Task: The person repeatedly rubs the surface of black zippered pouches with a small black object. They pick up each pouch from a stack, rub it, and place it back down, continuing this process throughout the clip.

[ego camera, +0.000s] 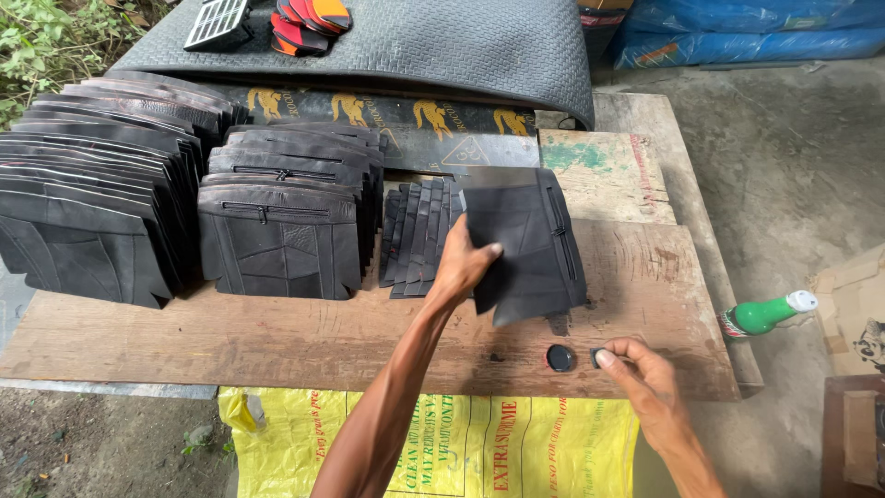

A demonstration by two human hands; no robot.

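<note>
The right hand (645,369) lies palm-down on the wooden board (277,337), fingertips pinching a small dark piece just at three o'clock of a round black cap (560,357). At twelve o'clock, the left hand (466,267) grips a black zippered panel (525,244) by its left edge, thumb on top. The panel is lifted and tilted, its long axis running near to far, its zipper along the right side.

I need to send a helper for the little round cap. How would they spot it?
On the wooden board, look near the front edge, just left of the right hand. The small round black cap lies alone there, unlike the flat black panels stacked further back.
</note>
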